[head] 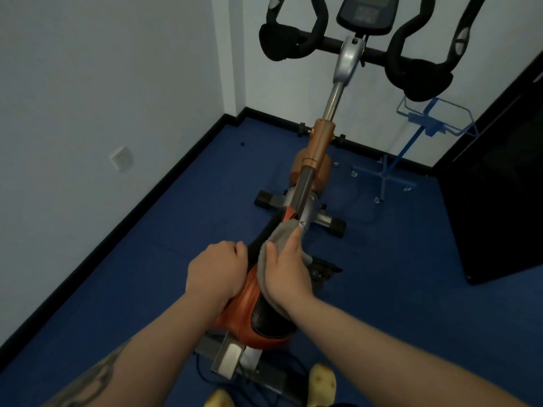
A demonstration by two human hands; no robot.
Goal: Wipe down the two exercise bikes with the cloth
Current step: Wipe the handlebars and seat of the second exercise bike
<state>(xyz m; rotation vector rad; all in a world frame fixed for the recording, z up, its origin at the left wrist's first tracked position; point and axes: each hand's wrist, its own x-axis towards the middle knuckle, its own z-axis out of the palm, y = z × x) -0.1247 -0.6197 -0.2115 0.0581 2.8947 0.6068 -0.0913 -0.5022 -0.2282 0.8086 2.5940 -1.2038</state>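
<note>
Closest to me, my two yellow shoes (321, 383) stand on the blue floor (117, 289), just behind the rear foot of the exercise bike (318, 142). Above them is the bike's orange and black saddle (258, 315), and both my hands are on it. My left hand (216, 271) rests over the saddle's left side with the fingers curled down around its edge, gripping it. My right hand (286, 271) lies on the grey cloth (279, 236), fingers fairly straight and close together, thumb spread to the left, pressing the cloth flat against the saddle's front part. The cloth reaches forward to the saddle's nose, where its far edge touches the steel post that slopes away from me.

Beyond the hands that post runs up into an orange sleeve, then a silver stem. At the top sit the black handlebars (293, 42) with padded arm rests on either side, and between them the dark console (365, 13).

To the right of the bike, farther back, a blue wire stand (426, 124) stands on small wheels beside a large black panel (499, 186). On the left wall there is a white socket (121, 158).
</note>
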